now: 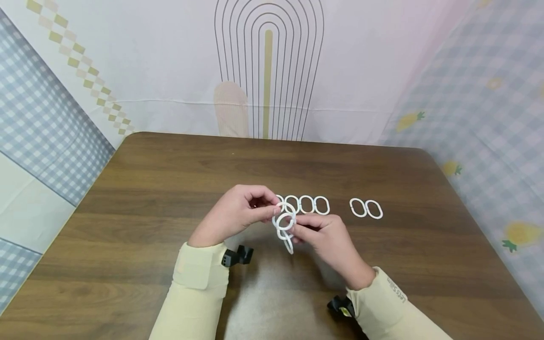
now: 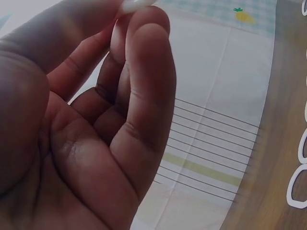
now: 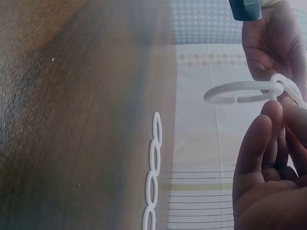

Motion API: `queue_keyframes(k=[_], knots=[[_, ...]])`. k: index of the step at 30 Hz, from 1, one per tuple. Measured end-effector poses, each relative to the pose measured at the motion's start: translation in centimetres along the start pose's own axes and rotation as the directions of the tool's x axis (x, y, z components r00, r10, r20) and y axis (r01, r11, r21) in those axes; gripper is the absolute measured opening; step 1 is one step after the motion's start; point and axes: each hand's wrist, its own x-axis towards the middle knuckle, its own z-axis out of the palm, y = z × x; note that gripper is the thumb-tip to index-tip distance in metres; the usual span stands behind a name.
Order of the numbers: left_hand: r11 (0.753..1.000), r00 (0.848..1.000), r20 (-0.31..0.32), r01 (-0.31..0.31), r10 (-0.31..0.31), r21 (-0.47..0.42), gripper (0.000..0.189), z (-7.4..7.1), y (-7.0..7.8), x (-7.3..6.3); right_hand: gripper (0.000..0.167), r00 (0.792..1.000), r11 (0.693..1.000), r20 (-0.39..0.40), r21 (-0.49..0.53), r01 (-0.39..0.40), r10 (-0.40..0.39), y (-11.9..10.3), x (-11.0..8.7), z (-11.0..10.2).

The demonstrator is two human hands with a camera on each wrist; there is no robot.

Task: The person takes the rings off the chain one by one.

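Note:
In the head view my left hand (image 1: 233, 215) pinches a white oval link (image 1: 294, 208) between thumb and fingers. Facing it, my right hand (image 1: 329, 241) grips another white link of the same short chain between thumb and fingertips. One more link (image 1: 289, 245) dangles below the fingers. The right wrist view has a link (image 3: 240, 85) standing out flat from the right fingertips, with a small gap in its near side. Only a sliver of a white link (image 2: 136, 5) shows past the left fingertips in the left wrist view.
Just beyond the hands, several white links (image 1: 315, 206) lie in a row on the brown wooden table (image 1: 170, 189). Two more links (image 1: 366, 208) lie side by side to the right. A patterned curtain (image 1: 170, 61) hangs behind the table's far edge.

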Motion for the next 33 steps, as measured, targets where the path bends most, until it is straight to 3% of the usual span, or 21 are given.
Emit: queue_keyframes(k=[7,13,23,33], knots=[[0.999,1.0,-0.014,-0.017,0.018,0.044,0.005,0.0,0.1,-0.1,0.024,0.993,0.98,0.004,0.164,-0.114,0.115,-0.1,0.1,-0.6],[0.998,1.0,-0.009,-0.025,0.025,0.064,0.005,0.1,0.1,0.0,0.023,0.988,0.948,-0.02,0.284,-0.142,0.154,-0.1,0.1,-1.1],[0.994,0.999,-0.027,-0.015,0.019,0.111,0.006,0.2,0.3,0.1,0.012,0.983,0.926,-0.033,0.342,-0.158,0.18,-0.1,0.1,-1.5],[0.992,1.0,-0.001,-0.03,0.03,0.125,0.007,0.3,0.3,0.1,0.007,0.977,0.922,-0.052,0.344,-0.178,0.208,0.1,0.2,-1.7]])
